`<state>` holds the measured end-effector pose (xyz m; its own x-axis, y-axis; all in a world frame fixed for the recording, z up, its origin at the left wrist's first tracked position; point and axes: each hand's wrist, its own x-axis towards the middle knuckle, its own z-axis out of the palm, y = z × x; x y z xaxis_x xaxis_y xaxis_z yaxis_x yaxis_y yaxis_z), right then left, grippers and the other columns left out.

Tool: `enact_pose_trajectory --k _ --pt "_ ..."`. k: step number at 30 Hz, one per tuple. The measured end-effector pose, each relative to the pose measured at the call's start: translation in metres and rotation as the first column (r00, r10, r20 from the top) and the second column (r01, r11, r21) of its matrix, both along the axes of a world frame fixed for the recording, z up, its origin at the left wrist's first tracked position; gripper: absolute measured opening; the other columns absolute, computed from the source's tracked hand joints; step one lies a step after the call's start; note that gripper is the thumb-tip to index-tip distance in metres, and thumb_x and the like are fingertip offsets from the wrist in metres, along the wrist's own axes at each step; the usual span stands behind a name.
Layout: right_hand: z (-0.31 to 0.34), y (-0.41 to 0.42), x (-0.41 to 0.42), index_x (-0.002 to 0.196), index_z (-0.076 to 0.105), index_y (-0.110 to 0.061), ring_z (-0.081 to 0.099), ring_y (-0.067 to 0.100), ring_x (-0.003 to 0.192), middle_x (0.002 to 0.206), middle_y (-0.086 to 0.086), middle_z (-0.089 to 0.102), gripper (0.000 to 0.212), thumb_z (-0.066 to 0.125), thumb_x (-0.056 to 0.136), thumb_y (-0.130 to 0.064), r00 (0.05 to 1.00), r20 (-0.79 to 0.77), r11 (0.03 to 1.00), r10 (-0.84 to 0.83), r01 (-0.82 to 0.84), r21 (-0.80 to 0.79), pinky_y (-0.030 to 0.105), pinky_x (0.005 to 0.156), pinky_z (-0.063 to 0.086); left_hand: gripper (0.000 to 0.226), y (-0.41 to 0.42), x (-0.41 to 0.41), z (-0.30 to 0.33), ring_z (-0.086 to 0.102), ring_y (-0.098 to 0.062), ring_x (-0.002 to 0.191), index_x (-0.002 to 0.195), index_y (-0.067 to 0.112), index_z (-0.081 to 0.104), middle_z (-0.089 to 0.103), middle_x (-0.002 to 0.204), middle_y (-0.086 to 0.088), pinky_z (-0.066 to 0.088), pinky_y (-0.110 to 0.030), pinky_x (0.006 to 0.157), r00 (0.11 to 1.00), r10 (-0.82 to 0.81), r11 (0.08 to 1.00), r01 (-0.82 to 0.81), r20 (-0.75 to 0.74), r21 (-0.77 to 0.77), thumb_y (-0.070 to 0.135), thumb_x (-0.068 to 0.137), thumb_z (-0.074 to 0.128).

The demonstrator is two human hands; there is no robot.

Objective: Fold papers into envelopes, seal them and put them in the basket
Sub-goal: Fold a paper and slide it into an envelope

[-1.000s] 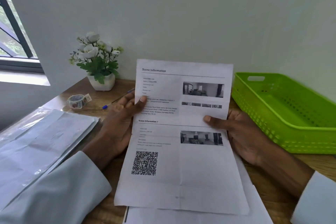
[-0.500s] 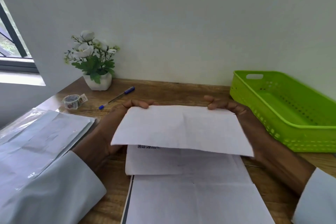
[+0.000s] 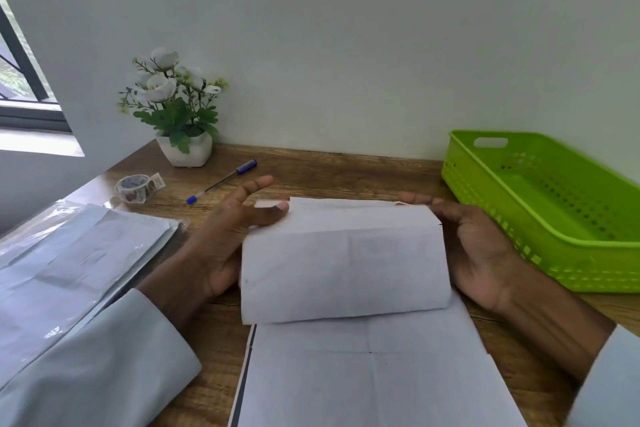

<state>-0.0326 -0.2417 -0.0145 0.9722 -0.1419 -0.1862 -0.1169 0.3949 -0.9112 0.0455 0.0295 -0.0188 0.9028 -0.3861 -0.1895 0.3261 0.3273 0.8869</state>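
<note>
Folded white sheet of paper (image 3: 343, 263) held between two hands over a wooden desk (image 3: 346, 170).

Left hand (image 3: 228, 239) is spread, thumb tip on the sheet's upper left corner; right hand (image 3: 474, 246) cups its right edge, fingers loosely open. Perforated lime-green plastic basket (image 3: 485, 198) stands at far right.

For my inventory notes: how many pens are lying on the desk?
1. The pen lies on the wooden desk between the tape roll and the left hand, in front of the flower pot. Others could be hidden under the papers.
</note>
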Motion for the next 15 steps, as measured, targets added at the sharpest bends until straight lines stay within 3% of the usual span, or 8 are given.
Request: enact_pose_trajectory --k 3,6,7,9,11,15 --pt "-0.001 0.001 -0.001 0.098 0.078 -0.027 0.074 0.020 0.085 0.100 0.002 0.078 0.025 0.063 0.088 -0.044 0.999 0.012 0.999 0.050 -0.049 -0.022 0.035 0.071 0.059 0.047 -0.001 0.003 -0.004 0.072 -0.033 0.092 0.111 0.029 0.070 0.073 0.111 -0.009 0.059 -0.041 0.062 0.999 0.017 0.999 -0.019 0.042 0.038 -0.005 0.079 0.064" --pt "-0.001 0.003 -0.002 0.109 0.072 -0.042 0.073 0.021 0.097 0.103 -0.007 0.077 0.028 0.068 0.084 -0.053 0.992 0.102 0.994 0.077 -0.068 -0.089 0.045 0.087 0.057 0.037 0.002 0.006 -0.005 0.074 -0.030 0.086 0.102 0.026 0.074 0.075 0.104 -0.010 0.060 -0.039 0.059 0.997 0.058 0.997 -0.060 0.044 0.043 -0.003 0.089 0.056" --pt "-0.001 0.004 -0.003 0.118 0.068 -0.042 0.071 0.023 0.104 0.110 -0.005 0.076 0.036 0.070 0.083 -0.049 0.985 0.134 0.986 0.111 -0.093 -0.139 0.046 0.091 0.056 0.035 0.002 0.006 -0.004 0.074 -0.029 0.084 0.100 0.025 0.074 0.075 0.103 -0.009 0.060 -0.039 0.059 0.997 0.056 0.997 -0.059 0.053 0.052 -0.002 0.090 0.055" --pt "-0.002 0.006 -0.006 0.124 0.066 -0.037 0.070 0.022 0.107 0.117 0.002 0.074 0.048 0.077 0.078 -0.030 0.968 0.181 0.969 0.173 -0.135 -0.205 0.037 0.085 0.059 0.031 0.002 0.004 -0.004 0.074 -0.027 0.082 0.097 0.023 0.075 0.075 0.102 -0.010 0.060 -0.038 0.059 0.997 0.042 0.997 -0.047 0.069 0.065 0.000 0.090 0.056" --pt "-0.002 0.010 -0.009 0.114 0.074 -0.027 0.073 0.021 0.100 0.113 0.004 0.075 0.045 0.081 0.071 -0.014 0.960 0.196 0.953 0.201 -0.145 -0.267 0.029 0.074 0.059 0.026 0.000 0.001 -0.003 0.074 -0.029 0.083 0.097 0.023 0.076 0.075 0.100 -0.010 0.060 -0.038 0.060 0.997 0.004 0.997 -0.010 0.080 0.072 0.004 0.083 0.065" --pt "-0.004 0.012 -0.009 0.091 0.080 -0.017 0.075 0.016 0.082 0.099 0.002 0.078 0.030 0.085 0.061 -0.016 0.976 0.215 0.926 0.043 0.042 -0.375 0.025 0.065 0.058 0.049 -0.003 -0.005 0.003 0.073 -0.030 0.090 0.105 0.022 0.074 0.075 0.101 -0.005 0.059 -0.037 0.064 0.985 -0.136 0.988 0.126 0.110 0.093 0.005 0.060 0.080"
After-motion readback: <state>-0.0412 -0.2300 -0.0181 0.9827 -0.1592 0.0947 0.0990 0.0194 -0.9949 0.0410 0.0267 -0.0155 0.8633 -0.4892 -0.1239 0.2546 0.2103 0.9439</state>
